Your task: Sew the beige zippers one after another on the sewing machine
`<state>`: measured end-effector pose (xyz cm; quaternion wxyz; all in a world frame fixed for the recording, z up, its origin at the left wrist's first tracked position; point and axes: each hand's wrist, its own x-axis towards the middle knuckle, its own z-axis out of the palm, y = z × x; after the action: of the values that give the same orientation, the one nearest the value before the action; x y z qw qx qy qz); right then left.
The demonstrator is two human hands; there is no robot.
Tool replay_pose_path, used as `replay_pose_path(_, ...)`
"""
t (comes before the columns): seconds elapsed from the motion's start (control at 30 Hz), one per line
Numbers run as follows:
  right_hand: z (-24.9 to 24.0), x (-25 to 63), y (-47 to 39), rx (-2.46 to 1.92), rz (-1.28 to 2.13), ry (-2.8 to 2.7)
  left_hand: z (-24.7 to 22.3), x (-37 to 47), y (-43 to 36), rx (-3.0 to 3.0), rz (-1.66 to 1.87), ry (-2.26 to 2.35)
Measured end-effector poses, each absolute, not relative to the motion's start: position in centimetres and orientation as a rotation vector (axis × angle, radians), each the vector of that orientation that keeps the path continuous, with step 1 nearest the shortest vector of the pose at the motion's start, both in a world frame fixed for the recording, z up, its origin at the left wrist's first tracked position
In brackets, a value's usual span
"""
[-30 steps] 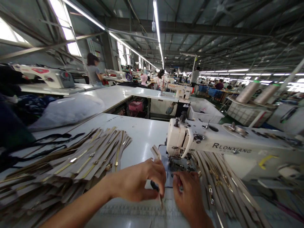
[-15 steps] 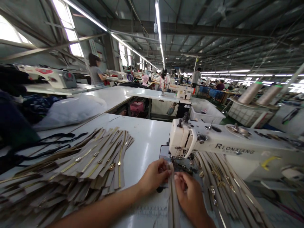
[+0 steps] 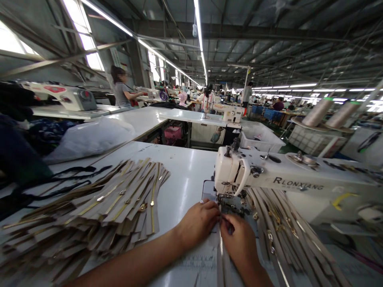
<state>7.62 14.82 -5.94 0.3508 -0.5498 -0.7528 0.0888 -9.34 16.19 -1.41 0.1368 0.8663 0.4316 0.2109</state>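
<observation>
Since second ago, left hand [image 3: 198, 224] shifted right, beside sewing machine [image 3: 269, 169] needle area. Zipper strip [image 3: 222, 255] on desk [image 3: 176, 191], long axis running away from wearer, far end toward needle. Right hand [image 3: 241, 244]: grip pinching strip. Left grip: curled at strip, pinch unclear. Zipper piles [image 3: 119, 211] either side; strip lights [image 3: 198, 24] overhead.

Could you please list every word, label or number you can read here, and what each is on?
"RLONXIANG": on the near sewing machine; smaller line beneath too blurred.
Orange lettering on the farther sewing machine: too small and blurred.
Red badge on the far-left sewing machine: unreadable.
Ruler marks on the tabletop: numbers too blurred.
Wall sign, upper left: unreadable.
</observation>
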Motion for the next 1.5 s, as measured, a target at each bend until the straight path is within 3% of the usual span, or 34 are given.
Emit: replay_pose_path(1.5, -4.1, 7.2, 14.4, -1.639, 0.082, -2.229, -1.1, -9.4, 17.0, 2.678, 0.421, 1.196)
